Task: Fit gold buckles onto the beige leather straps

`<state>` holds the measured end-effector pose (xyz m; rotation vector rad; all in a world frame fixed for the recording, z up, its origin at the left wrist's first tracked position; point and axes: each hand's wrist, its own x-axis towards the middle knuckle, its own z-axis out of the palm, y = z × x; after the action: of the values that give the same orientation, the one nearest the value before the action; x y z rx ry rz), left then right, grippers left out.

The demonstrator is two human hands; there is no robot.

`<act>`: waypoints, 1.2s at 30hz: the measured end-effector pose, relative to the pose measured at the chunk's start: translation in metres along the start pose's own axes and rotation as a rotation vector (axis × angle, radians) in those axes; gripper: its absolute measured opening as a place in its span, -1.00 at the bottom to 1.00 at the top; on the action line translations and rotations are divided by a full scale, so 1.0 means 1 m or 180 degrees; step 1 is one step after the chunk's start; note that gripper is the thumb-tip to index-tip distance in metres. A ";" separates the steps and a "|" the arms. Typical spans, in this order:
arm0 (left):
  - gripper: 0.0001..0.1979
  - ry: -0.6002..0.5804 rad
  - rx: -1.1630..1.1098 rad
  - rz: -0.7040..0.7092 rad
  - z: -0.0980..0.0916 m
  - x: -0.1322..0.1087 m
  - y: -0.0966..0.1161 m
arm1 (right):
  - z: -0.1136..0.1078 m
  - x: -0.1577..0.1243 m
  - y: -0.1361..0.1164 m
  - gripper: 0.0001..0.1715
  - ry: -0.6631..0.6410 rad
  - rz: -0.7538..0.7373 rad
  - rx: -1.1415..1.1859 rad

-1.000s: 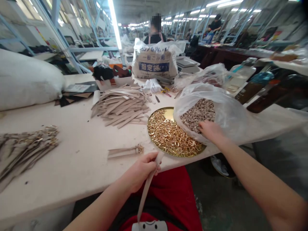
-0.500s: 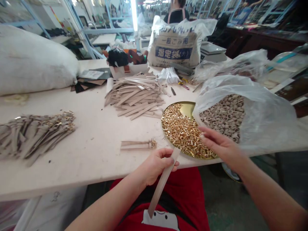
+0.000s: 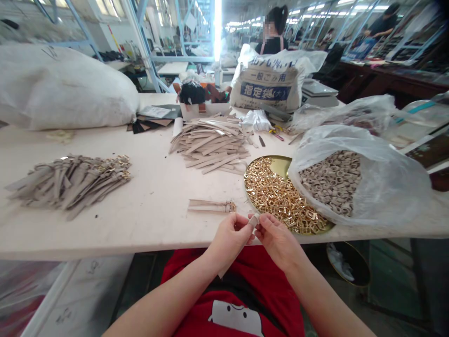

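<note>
My left hand (image 3: 228, 238) pinches a beige strap (image 3: 253, 220) near its upper end, above my lap. The rest of the strap hangs down behind that wrist, mostly hidden. My right hand (image 3: 279, 239) meets it there, thumb and fingers closed at the strap's tip; whatever small thing they pinch is hidden. Just beyond my right hand lies a round gold tray (image 3: 280, 164) heaped with small gold buckles (image 3: 277, 189). To the left, a few straps with gold buckles (image 3: 210, 206) lie side by side on the table.
A pile of loose beige straps (image 3: 210, 142) lies mid-table. Finished-looking buckled straps (image 3: 77, 180) are heaped at left. On the right, a plastic bag (image 3: 389, 187) holds small beige loops (image 3: 333, 182). Behind stand a printed sack (image 3: 266, 84) and a large white bag (image 3: 63, 89).
My right hand has come left from over the buckle tray to the strap's end in my left hand. The view has tilted up and shifted left.
</note>
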<state>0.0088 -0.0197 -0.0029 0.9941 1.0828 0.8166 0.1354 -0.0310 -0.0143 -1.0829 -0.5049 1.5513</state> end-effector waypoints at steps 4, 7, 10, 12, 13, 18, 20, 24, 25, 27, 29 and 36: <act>-0.73 -0.0118 0.0516 0.0023 -0.003 -0.004 -0.006 | -0.005 -0.010 0.009 -0.67 0.0115 -0.0281 -0.0500; -0.78 -0.0303 0.0750 0.0034 -0.007 -0.005 -0.008 | -0.012 -0.015 0.012 -0.67 -0.0103 -0.0201 -0.0785; -0.71 -0.0498 0.0623 -0.0005 -0.013 -0.009 -0.010 | -0.018 -0.018 0.012 -0.72 -0.0364 0.0016 -0.0682; -0.64 -0.0804 0.0661 -0.0162 -0.018 -0.014 -0.010 | -0.021 -0.017 0.012 -0.73 -0.0211 0.0009 -0.0410; -0.64 -0.0984 0.0788 -0.0266 -0.020 -0.017 -0.010 | -0.020 -0.016 0.013 -0.72 -0.0074 -0.0029 -0.0257; -0.54 -0.0894 0.1509 0.0104 -0.022 -0.019 -0.011 | -0.002 -0.018 0.035 -0.75 -0.0145 0.0024 0.0048; -0.50 -0.0716 0.1550 0.0320 -0.020 -0.014 -0.012 | 0.002 -0.019 0.041 -0.76 -0.0270 -0.0069 -0.0194; -0.56 -0.0706 0.1229 0.0176 -0.021 0.003 -0.014 | -0.025 0.000 0.017 -0.75 -0.0129 -0.0962 -0.2076; -0.61 -0.0672 0.1125 0.0124 -0.021 0.008 -0.014 | -0.037 0.009 0.005 -0.75 0.0032 -0.1292 -0.2801; -0.70 -0.0553 0.0964 0.0030 -0.020 0.017 -0.013 | -0.058 0.030 -0.017 -0.78 0.0364 -0.1705 -0.4216; -0.76 -0.0438 0.0850 -0.0070 -0.017 0.024 -0.011 | -0.070 0.049 -0.033 -0.82 0.0357 -0.1604 -0.5353; -0.79 -0.0386 0.0645 -0.0229 -0.004 0.030 -0.008 | -0.065 0.066 -0.042 -0.82 0.0222 -0.1227 -0.6634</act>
<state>0.0139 0.0050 -0.0206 1.1524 1.1052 0.5886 0.2154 0.0276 -0.0371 -2.1747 -2.2937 0.1143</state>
